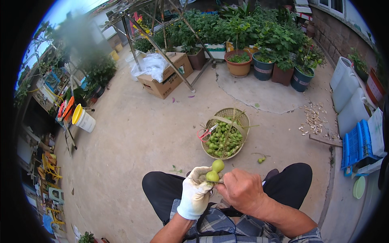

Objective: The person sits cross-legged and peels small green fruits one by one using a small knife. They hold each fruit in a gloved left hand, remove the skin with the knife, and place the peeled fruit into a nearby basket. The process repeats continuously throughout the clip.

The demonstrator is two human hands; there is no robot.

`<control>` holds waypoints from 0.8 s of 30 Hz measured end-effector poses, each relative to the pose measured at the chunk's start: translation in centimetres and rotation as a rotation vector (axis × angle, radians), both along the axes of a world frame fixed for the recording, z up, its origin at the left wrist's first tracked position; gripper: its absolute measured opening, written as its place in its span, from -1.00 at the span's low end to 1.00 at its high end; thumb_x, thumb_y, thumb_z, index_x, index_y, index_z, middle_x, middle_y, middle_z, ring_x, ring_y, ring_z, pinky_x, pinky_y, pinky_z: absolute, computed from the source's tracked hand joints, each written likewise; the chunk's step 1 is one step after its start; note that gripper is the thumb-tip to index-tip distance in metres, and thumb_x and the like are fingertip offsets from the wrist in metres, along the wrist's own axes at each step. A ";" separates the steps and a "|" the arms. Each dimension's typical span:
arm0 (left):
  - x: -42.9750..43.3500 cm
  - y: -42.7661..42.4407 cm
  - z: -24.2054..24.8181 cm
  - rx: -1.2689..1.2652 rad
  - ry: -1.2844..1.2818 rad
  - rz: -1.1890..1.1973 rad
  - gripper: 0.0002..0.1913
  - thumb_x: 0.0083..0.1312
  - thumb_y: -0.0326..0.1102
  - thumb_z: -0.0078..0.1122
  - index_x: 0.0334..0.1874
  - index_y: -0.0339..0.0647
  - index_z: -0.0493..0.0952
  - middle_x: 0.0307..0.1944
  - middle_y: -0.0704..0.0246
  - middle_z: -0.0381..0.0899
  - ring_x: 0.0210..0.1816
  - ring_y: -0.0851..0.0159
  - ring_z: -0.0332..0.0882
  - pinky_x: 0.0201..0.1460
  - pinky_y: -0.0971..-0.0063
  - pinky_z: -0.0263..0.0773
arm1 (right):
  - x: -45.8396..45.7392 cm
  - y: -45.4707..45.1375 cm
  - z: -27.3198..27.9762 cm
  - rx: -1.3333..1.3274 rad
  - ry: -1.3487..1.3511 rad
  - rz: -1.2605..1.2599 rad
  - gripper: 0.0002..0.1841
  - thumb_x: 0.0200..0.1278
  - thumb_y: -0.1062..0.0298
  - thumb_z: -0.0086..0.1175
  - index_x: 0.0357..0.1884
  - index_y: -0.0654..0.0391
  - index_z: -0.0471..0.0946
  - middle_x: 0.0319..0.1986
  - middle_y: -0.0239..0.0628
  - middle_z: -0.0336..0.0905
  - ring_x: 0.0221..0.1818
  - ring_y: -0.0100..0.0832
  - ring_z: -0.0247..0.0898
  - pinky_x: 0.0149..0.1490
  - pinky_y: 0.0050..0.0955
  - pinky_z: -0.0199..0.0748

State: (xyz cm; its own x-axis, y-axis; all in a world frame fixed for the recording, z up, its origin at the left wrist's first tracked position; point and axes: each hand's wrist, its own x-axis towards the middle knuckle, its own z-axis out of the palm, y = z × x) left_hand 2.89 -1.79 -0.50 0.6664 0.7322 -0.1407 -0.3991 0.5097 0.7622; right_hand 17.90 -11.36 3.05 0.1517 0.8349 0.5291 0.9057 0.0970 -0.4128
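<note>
My left hand (196, 189) wears a pale work glove and grips a small green bottle gourd (218, 167), held upright with its round top free above the fingers. In my bare right hand (243, 186), closed in a fist, is a thin blade (216, 182). It lies across the gourd's lower bulb, and its handle is hidden in the fist. On the ground just beyond both hands sits a woven basket (246, 129) heaped with small green gourds (223, 136) and stems. Scissors with red handles (206, 132) rest on the heap at its left side.
A small stem with green gourds (260, 159) lies right of the basket. Farther off stand a metal frame (158, 48), a cardboard box (170, 79) and potted plants (238, 63). Peanut shells (314, 118), plastic jugs (349, 100) and a blue crate (360, 144) are at the right.
</note>
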 end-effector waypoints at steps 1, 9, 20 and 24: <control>0.0 0.0 0.0 -0.005 0.005 -0.009 -0.43 0.21 -0.40 0.59 0.19 -0.38 0.46 0.06 0.16 0.72 0.04 0.27 0.74 0.03 0.53 0.63 | 0.0 0.0 0.1 0.004 -0.018 -0.001 -0.57 0.08 0.08 0.50 -0.43 0.10 0.44 -0.54 -0.20 0.45 -0.56 -0.17 0.50 -0.53 -0.18 0.39; -0.1 0.4 0.1 0.053 0.048 0.017 -0.47 0.20 -0.55 0.53 0.17 -0.36 0.45 0.03 0.15 0.73 0.00 0.28 0.75 -0.05 0.54 0.64 | 0.7 0.1 -0.3 -0.029 0.055 0.003 -0.58 0.07 0.10 0.50 -0.44 0.10 0.44 -0.54 -0.23 0.45 -0.55 -0.20 0.50 -0.54 -0.19 0.40; 0.0 0.2 -0.1 0.223 0.191 0.052 -0.52 0.20 -0.68 0.44 0.13 -0.34 0.45 0.01 0.18 0.73 0.02 0.31 0.74 -0.04 0.56 0.61 | 1.6 0.1 -0.4 -0.076 0.098 -0.015 -0.63 0.07 0.17 0.47 -0.43 0.10 0.45 -0.55 -0.24 0.45 -0.52 -0.16 0.54 -0.51 -0.18 0.44; 0.1 0.2 0.2 0.145 0.192 0.071 -0.54 0.20 -0.69 0.43 0.11 -0.34 0.45 0.02 0.16 0.72 0.00 0.35 0.72 -0.02 0.53 0.61 | 1.1 0.2 -0.6 -0.028 0.031 0.026 -0.59 0.01 0.18 0.50 -0.43 0.12 0.42 -0.54 -0.21 0.43 -0.54 -0.10 0.50 -0.51 -0.14 0.40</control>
State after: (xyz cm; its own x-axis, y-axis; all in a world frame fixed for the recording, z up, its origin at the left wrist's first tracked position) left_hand 2.97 -1.62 -0.30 0.5838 0.7979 -0.1500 -0.2711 0.3657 0.8904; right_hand 19.01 -11.15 2.45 0.1460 0.8534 0.5004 0.8896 0.1080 -0.4438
